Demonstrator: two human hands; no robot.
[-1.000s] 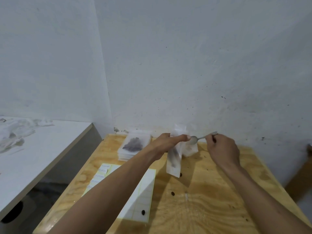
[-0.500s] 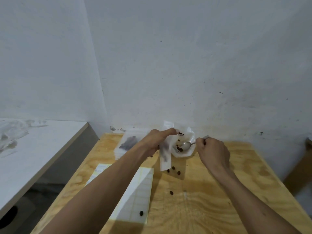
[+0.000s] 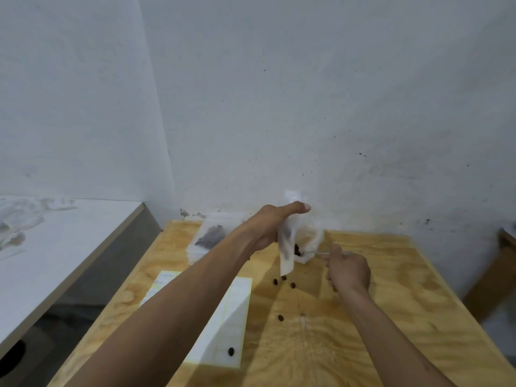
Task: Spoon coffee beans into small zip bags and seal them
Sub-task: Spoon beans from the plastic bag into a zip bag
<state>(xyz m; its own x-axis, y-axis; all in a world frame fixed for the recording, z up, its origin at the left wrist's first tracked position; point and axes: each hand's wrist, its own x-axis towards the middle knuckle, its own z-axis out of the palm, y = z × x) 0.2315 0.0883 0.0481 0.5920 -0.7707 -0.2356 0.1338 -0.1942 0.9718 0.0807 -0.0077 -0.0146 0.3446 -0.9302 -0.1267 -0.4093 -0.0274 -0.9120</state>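
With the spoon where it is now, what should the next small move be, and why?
Probably lift the spoon with its scoop and bring it to the mouth of the small zip bag. The right hand holds the handle with the bowl down among beans in the larger plastic bag, while the left hand holds the small bag hanging beside it.

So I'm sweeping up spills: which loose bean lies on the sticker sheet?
The bean nearest the camera; the other loose ones lie on bare wood.
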